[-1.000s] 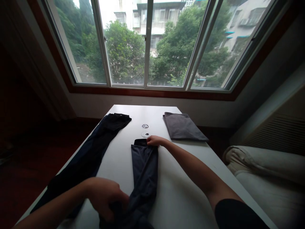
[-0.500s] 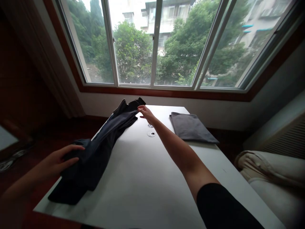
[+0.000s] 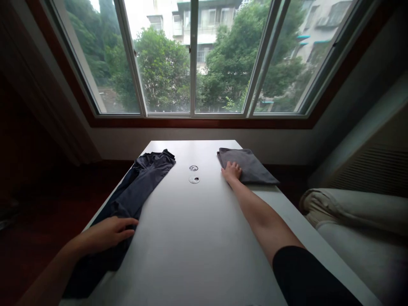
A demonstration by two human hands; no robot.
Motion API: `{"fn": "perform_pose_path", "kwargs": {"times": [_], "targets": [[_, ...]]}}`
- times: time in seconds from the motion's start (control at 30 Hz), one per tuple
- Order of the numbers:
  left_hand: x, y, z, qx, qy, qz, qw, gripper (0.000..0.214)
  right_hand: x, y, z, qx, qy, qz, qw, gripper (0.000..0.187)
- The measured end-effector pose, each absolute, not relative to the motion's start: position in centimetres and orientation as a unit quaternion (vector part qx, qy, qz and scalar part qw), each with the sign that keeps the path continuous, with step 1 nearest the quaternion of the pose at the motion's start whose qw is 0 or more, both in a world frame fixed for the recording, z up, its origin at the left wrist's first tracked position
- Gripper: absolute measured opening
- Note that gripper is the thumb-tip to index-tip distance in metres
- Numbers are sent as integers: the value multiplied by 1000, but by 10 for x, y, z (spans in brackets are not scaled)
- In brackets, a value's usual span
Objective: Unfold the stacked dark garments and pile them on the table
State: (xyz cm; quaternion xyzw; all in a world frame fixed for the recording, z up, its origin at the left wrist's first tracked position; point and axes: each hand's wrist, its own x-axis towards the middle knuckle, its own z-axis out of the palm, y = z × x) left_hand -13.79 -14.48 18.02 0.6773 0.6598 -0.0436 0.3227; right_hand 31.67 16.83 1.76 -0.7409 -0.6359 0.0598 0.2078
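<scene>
Dark navy trousers (image 3: 145, 180) lie lengthwise along the left side of the white table (image 3: 191, 238), with the bunched end towards the window. My left hand (image 3: 110, 233) rests on their near part, fingers stretched out and not gripping. On the right side of the table is a folded grey cloth garment (image 3: 255, 168), flat with neat edges; its exact kind cannot be made out. My right hand (image 3: 232, 171) lies on its left edge with the fingers spread. The near end of the trousers is partly hidden by my left hand and forearm.
Two round metal-rimmed fittings, the nearer one a grommet (image 3: 194, 180), sit in the tabletop between the garments. Beyond the table's far edge is a wide window (image 3: 193, 121). Pale rolled bedding (image 3: 353, 208) lies right of the table.
My right hand has left the far end of the trousers and moved right onto the folded grey garment. The trousers' far end now lies lower and flatter. The view has shifted slightly.
</scene>
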Motion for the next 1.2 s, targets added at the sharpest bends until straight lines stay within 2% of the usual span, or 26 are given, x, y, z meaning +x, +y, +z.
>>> {"fn": "perform_pose_path", "kwargs": {"times": [0.2,0.37,0.5,0.63,0.7,0.77,0.83,0.9,1.0,1.1,1.2], "targets": [[-94,-125,174,688,675,-131,233,58,354,171,22,-766,-602,70,216,26],[-65,-133,183,742,576,-106,327,53,355,176,47,-743,-606,92,267,32],[-54,-124,191,768,521,-70,365,51,324,142,68,-639,-681,151,325,25],[-47,-97,195,791,516,47,325,48,288,62,95,-429,-791,242,363,23],[-45,-82,189,794,538,107,262,47,278,18,112,-277,-854,328,294,23],[-44,-71,174,798,555,133,196,48,273,-16,129,-81,-881,441,149,26],[-45,-65,151,798,569,115,161,54,272,-33,138,15,-869,491,56,29],[-46,-67,123,793,583,64,164,65,273,-29,135,-21,-863,500,70,32],[-43,-80,90,780,599,12,183,71,280,9,109,-202,-820,501,188,37],[-33,-99,85,785,575,16,231,57,293,62,70,-392,-761,439,272,29],[-17,-123,110,813,507,-22,284,43,308,105,36,-565,-689,359,278,24]]}}
